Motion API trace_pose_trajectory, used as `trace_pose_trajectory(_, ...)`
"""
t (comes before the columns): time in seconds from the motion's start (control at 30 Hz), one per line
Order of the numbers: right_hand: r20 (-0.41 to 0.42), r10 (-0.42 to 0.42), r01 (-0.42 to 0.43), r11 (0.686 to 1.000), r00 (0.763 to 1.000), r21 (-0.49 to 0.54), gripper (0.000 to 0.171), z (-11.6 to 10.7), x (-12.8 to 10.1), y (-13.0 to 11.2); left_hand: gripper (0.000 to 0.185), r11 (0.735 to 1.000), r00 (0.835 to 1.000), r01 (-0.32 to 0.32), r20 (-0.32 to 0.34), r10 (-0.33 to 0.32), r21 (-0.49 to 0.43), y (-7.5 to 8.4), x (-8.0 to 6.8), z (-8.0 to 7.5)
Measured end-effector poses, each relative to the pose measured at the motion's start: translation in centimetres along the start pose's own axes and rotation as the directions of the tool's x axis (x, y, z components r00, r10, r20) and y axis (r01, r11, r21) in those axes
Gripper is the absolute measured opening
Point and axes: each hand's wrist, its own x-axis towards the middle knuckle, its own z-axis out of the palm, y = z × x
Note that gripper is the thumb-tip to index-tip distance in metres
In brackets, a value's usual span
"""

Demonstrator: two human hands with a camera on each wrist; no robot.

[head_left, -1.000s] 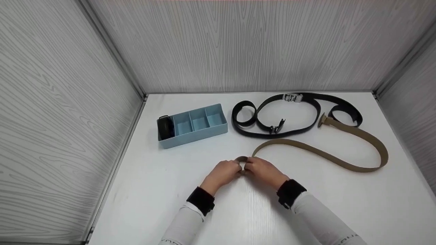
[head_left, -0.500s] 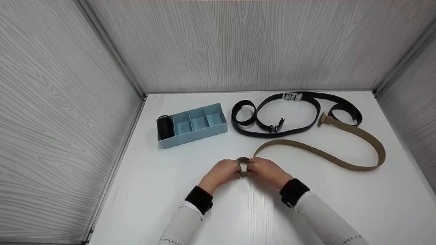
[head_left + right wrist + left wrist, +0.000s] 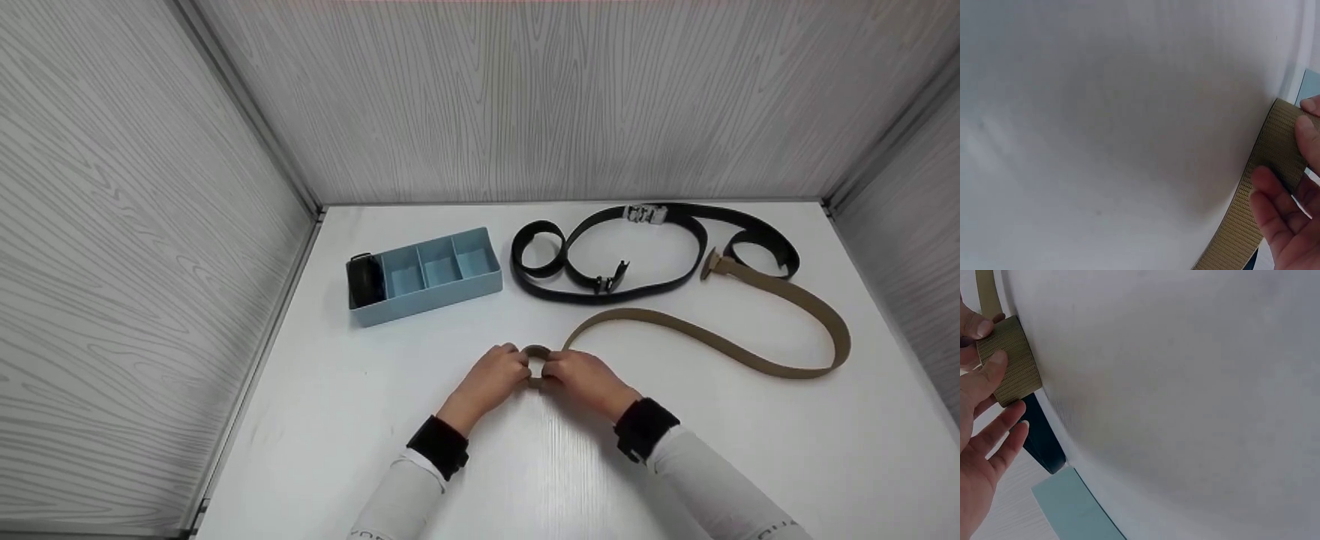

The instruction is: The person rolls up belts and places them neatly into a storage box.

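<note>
Tan belt (image 3: 750, 360) tail slightly shifted; both hands' grip (image 3: 536, 373) on its rolled end.

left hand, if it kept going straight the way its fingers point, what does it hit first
The left hand already touches the rolled end of the tan belt; right behind that sits the right hand, so probably those.

Tan belt (image 3: 720, 345): woven, near end rolled into small tight coil on desk (image 3: 525, 465), long rest lying loose, curving right

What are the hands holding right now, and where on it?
Both the left hand and right hand grip the tan belt by its rolled-up end.
</note>
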Motion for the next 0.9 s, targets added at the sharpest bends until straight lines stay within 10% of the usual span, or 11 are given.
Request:
trace_pose_trajectory(0.23,-0.014,-0.099,0.099,0.994,0.995,0.039,0.012,-0.9,-0.2,1.4,0.014,0.998,0.999,-0.047,0.026,0.048,-0.028,-0.6,0.1,-0.3)
trace_pose_trajectory(0.63,-0.015,-0.059,0.058,0.998,0.998,-0.031,0.004,-0.4,0.1,-0.1,0.011,0.989,0.998,0.064,0.013,-0.067,0.132,1.4,0.0,-0.2)
trace_pose_trajectory(0.9,0.0,-0.117,0.117,0.99,0.993,-0.075,0.01,-1.1,-0.1,0.6,0.017,0.996,0.999,-0.041,0.033,0.038,0.074,0.8,0.2,-0.6)
